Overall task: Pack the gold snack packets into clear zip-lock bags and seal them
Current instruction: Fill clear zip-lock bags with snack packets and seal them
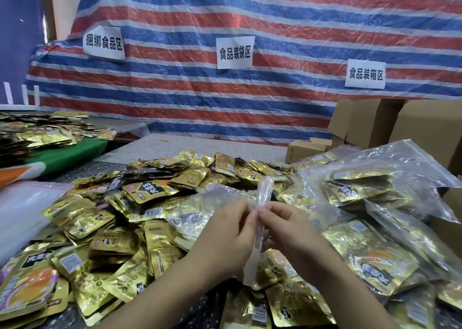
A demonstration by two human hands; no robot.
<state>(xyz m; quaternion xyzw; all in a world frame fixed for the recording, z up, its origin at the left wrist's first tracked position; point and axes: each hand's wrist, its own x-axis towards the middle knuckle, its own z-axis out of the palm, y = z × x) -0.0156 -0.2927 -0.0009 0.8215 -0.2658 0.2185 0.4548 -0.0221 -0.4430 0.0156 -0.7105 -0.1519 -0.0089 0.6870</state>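
Gold snack packets [155, 218] lie heaped on the table while left hand [225, 238] and right hand [287, 231] pinch an empty zip-lock bag [262, 203] by its mouth, apparently opening it, so filling likely comes next.

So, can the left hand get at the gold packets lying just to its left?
Probably yes: the loose gold packets lie uncovered beside the left hand. But it pinches the clear bag together with the right hand, so it must release that first.

Gold packets [160, 218] everywhere; perhaps bare tabletop [190, 142] beyond.
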